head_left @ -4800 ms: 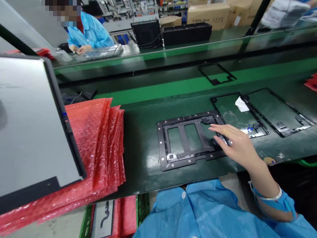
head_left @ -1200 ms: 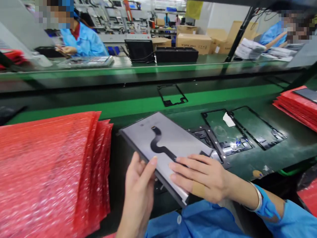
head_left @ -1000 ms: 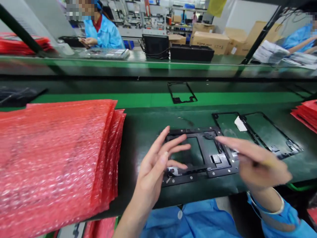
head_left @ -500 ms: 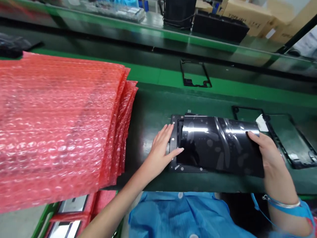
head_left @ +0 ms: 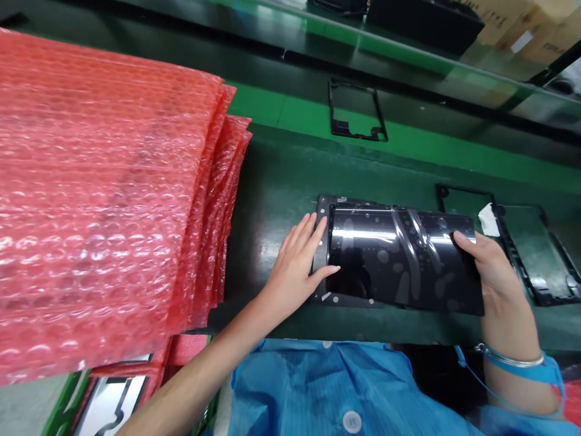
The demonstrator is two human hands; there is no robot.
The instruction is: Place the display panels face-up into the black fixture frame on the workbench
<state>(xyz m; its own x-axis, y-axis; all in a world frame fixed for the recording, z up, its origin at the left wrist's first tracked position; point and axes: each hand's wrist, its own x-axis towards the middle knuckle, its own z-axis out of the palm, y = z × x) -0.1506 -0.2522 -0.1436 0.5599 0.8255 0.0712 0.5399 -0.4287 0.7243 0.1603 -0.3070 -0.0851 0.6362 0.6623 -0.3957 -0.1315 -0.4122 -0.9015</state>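
Note:
A glossy black display panel (head_left: 385, 266), its film wrinkled and bubbled, lies over a dark plate with round pale dots (head_left: 320, 257). The right end of the panel is in my right hand (head_left: 497, 272), thumb on top and fingers hidden beneath. At the left end, my left hand (head_left: 299, 260) rests open on the plate's edge, fingers stretched out and the thumb reaching over the panel's corner. The panel's left edge sits close along the plate's raised border. What lies under the panel's right part is hidden.
Stacked red bubble-wrap bags (head_left: 113, 200) fill the left side. A thin black frame (head_left: 380, 115) lies at the back, and more black frames (head_left: 512, 260) lie to the right beside a white scrap (head_left: 489, 219). A green crate (head_left: 63, 406) stands below the table edge at lower left.
The panel's left edge has shifted left and settled against the plate's border, covering the gap seen earlier. The camera view has tilted down a little. Both hands keep their places on the parts.

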